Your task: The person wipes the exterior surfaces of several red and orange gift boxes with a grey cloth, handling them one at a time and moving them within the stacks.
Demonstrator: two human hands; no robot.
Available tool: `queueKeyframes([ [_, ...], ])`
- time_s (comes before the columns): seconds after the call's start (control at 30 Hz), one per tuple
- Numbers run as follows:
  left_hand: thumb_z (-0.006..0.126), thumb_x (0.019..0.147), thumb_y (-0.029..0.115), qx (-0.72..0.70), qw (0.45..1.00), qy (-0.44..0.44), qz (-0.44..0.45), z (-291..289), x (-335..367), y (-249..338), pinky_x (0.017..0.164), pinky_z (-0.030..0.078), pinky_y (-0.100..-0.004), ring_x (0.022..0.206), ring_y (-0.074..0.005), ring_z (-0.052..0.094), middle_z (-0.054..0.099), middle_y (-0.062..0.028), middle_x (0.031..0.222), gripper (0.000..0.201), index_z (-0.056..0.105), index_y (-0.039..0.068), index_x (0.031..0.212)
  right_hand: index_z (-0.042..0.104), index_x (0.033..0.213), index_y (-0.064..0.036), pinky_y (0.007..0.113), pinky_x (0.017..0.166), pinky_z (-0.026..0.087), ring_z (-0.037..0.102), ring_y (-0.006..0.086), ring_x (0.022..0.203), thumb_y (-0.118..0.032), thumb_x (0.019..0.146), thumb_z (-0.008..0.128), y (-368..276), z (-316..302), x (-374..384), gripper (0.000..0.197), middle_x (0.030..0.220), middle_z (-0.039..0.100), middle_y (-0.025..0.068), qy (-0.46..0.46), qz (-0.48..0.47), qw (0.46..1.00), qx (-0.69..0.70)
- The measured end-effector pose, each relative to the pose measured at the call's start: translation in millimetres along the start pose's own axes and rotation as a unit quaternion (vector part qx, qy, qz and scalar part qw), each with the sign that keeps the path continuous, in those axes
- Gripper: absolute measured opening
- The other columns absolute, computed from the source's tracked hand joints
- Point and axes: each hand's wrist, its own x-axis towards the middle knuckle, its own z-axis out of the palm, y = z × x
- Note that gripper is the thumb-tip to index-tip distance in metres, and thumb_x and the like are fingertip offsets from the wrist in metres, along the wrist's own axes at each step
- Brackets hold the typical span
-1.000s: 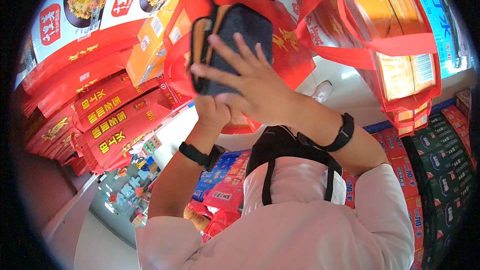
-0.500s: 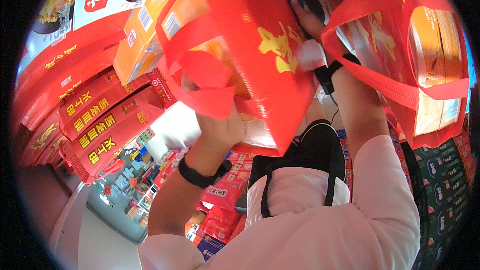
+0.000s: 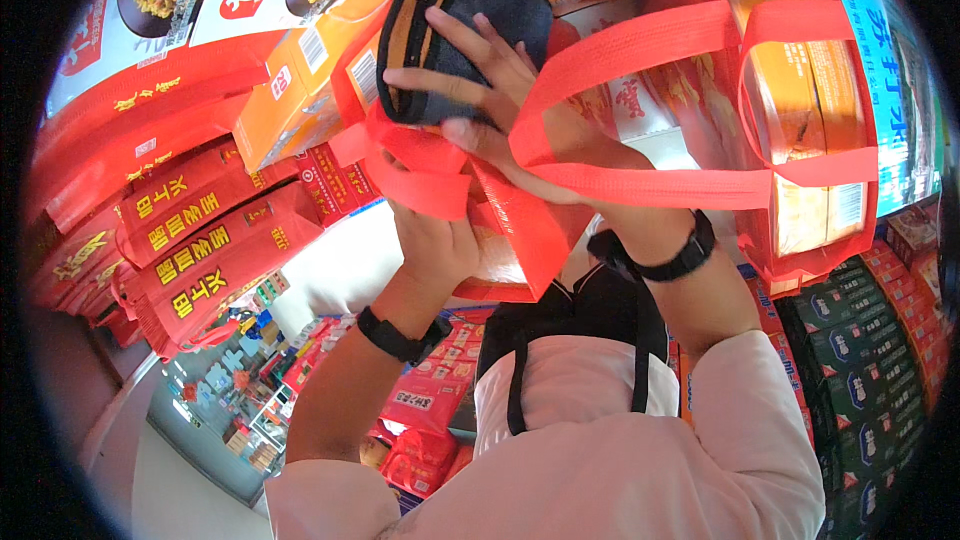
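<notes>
My left hand (image 3: 440,240) is at the lower left side of a red gift bag (image 3: 555,240) with an orange box showing inside. Its fingers are partly hidden by the bag's loops, and it appears to grip the bag. My right hand (image 3: 495,90) lies with fingers spread across a black zippered pouch (image 3: 500,10) with a tan lining, holding it above that bag. A red strap (image 3: 640,55) from a second red gift bag (image 3: 790,250) crosses in front of my right hand. Orange packs fill this second bag.
More red gift bags (image 3: 200,250) are stacked at the left, beside an orange carton (image 3: 285,90). A food-picture panel (image 3: 200,10) stands at the far left. Dark green cartons (image 3: 850,370) are piled at the lower right, near a blue panel (image 3: 905,110).
My right hand has come up and left from behind the front bag, bringing the black pouch into plain view. The front bag has tipped lower; the right bag appears further left.
</notes>
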Motion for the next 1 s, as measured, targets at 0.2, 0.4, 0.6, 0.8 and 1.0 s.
queueKeyframes([
  [0.2,0.043,0.092,0.010,-0.036,0.999,0.009,0.014,2,-7,-26,0.107,0.028,-0.0541,0.127,-0.0502,0.038,0.043,-0.0290,0.137,0.042,0.045,-0.006,0.131,0.042,0.143,-0.0176,0.052,0.116,0.012,0.021,0.0369,0.145,-0.034,0.100,0.041,81,19,0,0.046,0.157,0.024,0.0117,0.042,0.008,0.993,0.106],
  [0.4,0.040,0.096,0.008,-0.149,0.985,-0.010,-0.089,0,-12,-20,0.107,0.032,-0.0469,0.125,-0.0432,0.044,0.047,-0.0249,0.135,0.036,0.046,-0.007,0.129,0.037,0.146,-0.0115,0.046,0.115,0.021,0.029,0.0330,0.142,-0.036,0.100,0.043,165,52,-58,0.052,0.154,0.032,0.0130,0.106,0.172,0.976,0.079],
  [0.6,0.043,0.093,0.010,-0.150,0.988,0.008,-0.038,2,-3,-15,0.106,0.030,-0.0513,0.124,-0.0453,0.043,0.045,-0.0249,0.135,0.037,0.050,-0.005,0.126,0.021,0.151,-0.0041,0.033,0.117,0.017,0.024,0.0311,0.144,-0.050,0.100,0.040,228,38,-99,0.071,0.153,0.029,0.0184,0.056,0.422,0.894,0.143],
  [0.8,0.049,0.086,0.010,0.039,0.999,0.006,-0.013,-9,-4,-6,0.104,0.025,-0.0629,0.125,-0.0539,0.031,0.037,-0.0297,0.136,0.045,0.045,-0.004,0.128,0.032,0.144,0.0022,0.040,0.115,0.021,0.035,0.0372,0.137,-0.054,0.098,0.041,181,52,-142,0.073,0.144,0.042,0.0247,0.047,0.337,0.939,-0.050],
  [1.0,0.052,0.088,0.009,0.004,0.998,0.055,-0.023,8,26,27,0.105,0.031,-0.0600,0.126,-0.0525,0.033,0.041,-0.0258,0.132,0.028,0.048,-0.001,0.115,0.033,0.143,0.0010,0.041,0.107,0.031,0.042,0.0418,0.128,-0.049,0.099,0.040,133,60,-237,0.067,0.137,0.045,0.0283,0.092,0.475,0.875,-0.008],
])
